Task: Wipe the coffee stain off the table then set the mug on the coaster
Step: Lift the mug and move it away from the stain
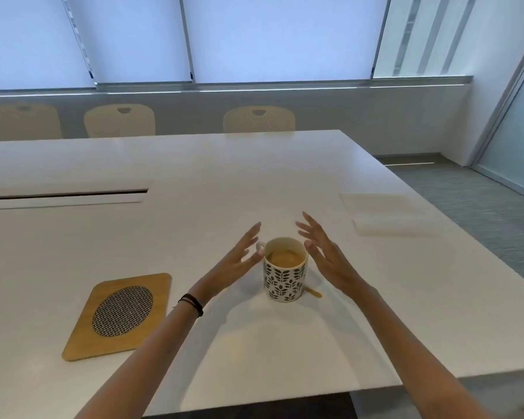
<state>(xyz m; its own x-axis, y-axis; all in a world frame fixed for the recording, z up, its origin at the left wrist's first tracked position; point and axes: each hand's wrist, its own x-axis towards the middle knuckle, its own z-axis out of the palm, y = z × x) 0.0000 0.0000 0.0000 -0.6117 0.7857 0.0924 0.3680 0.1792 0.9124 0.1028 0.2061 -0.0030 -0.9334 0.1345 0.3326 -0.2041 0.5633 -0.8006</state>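
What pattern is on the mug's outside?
The mug is white with a repeating dark leaf print, seen best in the head view.

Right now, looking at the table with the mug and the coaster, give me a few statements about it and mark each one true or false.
1. The mug stands on the coaster. False: it stands on the bare table, right of the coaster.
2. Both hands are open beside the mug, the left hand and the right hand. True.
3. The mug is empty. False: it holds coffee.
4. A coffee stain lies by the mug's base. True.
5. White napkins lie right of the mug. True.
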